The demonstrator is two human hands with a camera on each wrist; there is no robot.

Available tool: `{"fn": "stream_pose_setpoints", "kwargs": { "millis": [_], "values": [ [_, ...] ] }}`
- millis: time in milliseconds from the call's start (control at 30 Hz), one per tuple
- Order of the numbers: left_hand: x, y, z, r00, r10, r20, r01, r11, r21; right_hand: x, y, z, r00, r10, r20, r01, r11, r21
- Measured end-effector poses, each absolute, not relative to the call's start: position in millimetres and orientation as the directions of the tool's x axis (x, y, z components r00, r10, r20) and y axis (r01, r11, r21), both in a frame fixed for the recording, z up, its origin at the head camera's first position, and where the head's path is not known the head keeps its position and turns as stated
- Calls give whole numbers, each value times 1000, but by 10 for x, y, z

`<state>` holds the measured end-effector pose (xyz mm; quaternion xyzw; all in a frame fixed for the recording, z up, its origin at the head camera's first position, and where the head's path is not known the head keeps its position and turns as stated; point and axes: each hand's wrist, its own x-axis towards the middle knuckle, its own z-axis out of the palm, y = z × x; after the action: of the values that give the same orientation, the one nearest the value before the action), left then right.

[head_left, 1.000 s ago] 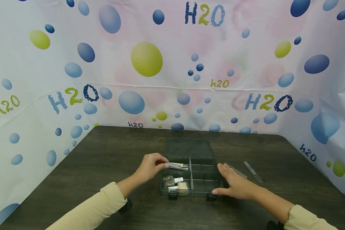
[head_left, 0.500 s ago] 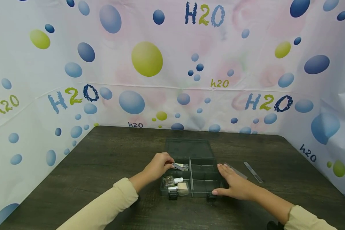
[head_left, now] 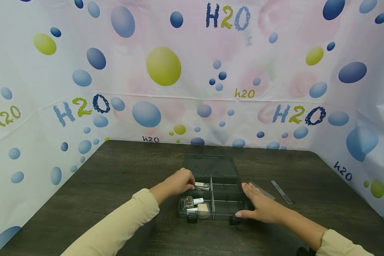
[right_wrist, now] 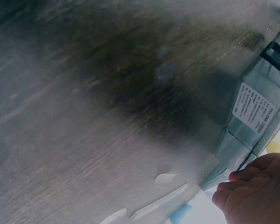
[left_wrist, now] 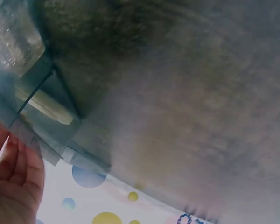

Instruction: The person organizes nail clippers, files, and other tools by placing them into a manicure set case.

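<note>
Pinching grey tool, left hand sits in box; bottles on near side of grip. Right hand lies uncurled along box side, probably preventing sliding.

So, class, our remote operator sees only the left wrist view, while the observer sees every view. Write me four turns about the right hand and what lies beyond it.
Operator: Left wrist view only here. Where is the right hand?
Observer: In the head view, it rests against the right end of the box, thumb beside the front right clasp.
Operator: And farther right, past that hand?
Observer: A narrow gray strip lies on the table there, apart from the hand.
</note>
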<state>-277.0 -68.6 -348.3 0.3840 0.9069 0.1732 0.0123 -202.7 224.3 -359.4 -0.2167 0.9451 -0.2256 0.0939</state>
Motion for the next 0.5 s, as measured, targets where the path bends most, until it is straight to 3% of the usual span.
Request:
{"fn": "stream_pose_setpoints", "kwargs": {
  "millis": [500],
  "values": [
    [-2803,-568,-3417,-750,660,-46,640,741,205,-2015,2231,-3575,-890,-446,-98,-355,811,-465]
  ]
}}
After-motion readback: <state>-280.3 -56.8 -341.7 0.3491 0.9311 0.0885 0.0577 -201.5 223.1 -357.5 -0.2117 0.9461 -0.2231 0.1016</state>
